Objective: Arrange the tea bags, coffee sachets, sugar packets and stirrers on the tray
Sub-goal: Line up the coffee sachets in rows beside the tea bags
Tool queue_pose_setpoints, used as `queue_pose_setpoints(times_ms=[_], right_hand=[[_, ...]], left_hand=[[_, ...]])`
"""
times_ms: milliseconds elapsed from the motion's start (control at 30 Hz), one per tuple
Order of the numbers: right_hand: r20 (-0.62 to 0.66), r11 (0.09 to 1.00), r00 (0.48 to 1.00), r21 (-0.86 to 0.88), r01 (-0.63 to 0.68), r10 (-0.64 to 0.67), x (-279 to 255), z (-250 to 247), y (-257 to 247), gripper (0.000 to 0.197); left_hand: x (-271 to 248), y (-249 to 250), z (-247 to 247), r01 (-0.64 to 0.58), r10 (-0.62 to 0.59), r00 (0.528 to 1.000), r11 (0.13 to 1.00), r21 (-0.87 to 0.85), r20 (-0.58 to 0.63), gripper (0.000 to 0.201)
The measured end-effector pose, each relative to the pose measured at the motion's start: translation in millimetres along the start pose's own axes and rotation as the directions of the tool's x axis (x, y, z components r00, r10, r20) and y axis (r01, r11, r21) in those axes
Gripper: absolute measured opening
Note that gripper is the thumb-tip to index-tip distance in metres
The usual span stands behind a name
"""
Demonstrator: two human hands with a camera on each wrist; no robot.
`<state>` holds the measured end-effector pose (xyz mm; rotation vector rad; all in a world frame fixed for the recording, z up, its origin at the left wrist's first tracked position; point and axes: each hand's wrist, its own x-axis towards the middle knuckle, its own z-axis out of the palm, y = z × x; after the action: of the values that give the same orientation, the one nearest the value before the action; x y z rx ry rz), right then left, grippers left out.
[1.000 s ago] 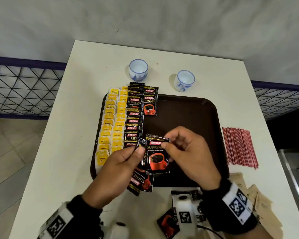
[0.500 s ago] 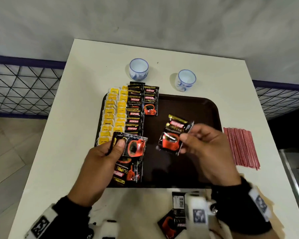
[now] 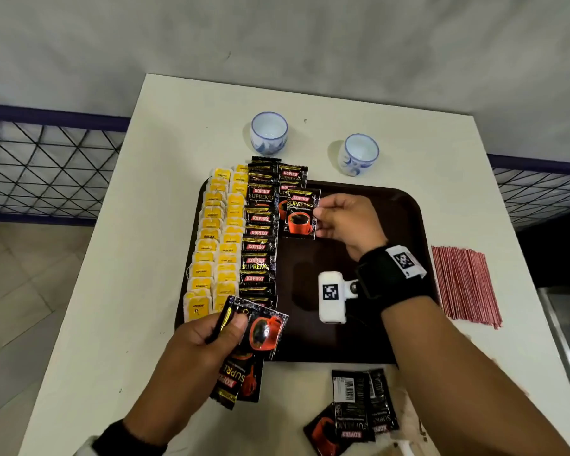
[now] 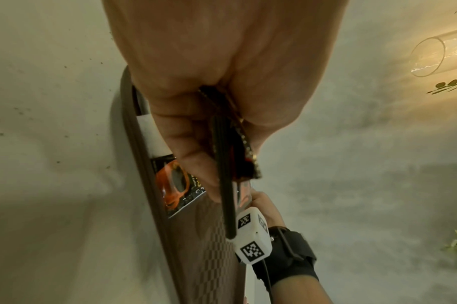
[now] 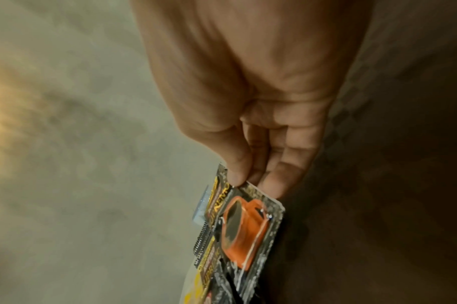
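Change from half a second ago: the right hand [image 3: 344,222] has moved from mid-tray toward the tray's far left; its coffee sachet [image 3: 300,214], then tilted, now sits square with the print upright. The left hand [image 3: 208,337] has dropped slightly toward the tray's near left corner, same bundle in its grip.

Right hand: reaches over the brown tray [image 3: 405,205], forearm crossing the near edge, wrist camera facing up. Thumb and fingertips [image 5: 271,183] pinch the sachet's right edge, so the grip is clamped on the sachet. The sachet is over the tray's far left part, just right of the row of coffee sachets [image 3: 259,232] and overlapping the short second column at its top. Its long axis runs from the tray's far edge to its near edge, with the KOPIKO header at the far end. Contact with the tray cannot be told.

Left hand: at the tray's near left corner, fingers curled, thumb pressing on top of a held stack of sachets [image 3: 260,334]. That grip is clamped on the stack. Its top sachet lies crosswise to the tray's near edge line, red cup printed sideways; lower ones hang toward the person.

Tea bags [image 3: 214,245] fill two columns along the tray's left edge. Stirrers [image 3: 464,284] lie on the surface right of the tray; loose sachets [image 3: 359,409] lie nearer than its near edge.
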<state>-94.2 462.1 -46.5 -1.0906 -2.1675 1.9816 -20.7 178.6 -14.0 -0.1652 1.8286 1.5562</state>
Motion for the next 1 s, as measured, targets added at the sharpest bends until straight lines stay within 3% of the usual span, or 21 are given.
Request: queue_pose_setpoints(times_ms=[133, 300, 1000], right_hand=[[-0.034, 0.999, 0.999, -0.045, 0.002, -0.003, 7.7, 5.8, 0.8, 0.018], [-0.029, 0.998, 1.0, -0.065, 0.008, -0.01, 10.5, 11.2, 0.3, 0.019], [-0.093, 0.983, 0.996, -0.184, -0.003, -0.014, 19.2, 24.9, 4.2, 0.016]], left_hand=[[-1.3, -5.6, 1.8, 0.041, -0.04, 0.999, 0.999, 0.02, -0.016, 0.023], [-2.2, -8.1, 6.1, 0.069, -0.069, 0.998, 0.995, 0.073, -0.009, 0.027], [0.4, -7.7, 5.0, 0.056, -0.055, 0.998, 0.995, 0.08, -0.01, 0.021]])
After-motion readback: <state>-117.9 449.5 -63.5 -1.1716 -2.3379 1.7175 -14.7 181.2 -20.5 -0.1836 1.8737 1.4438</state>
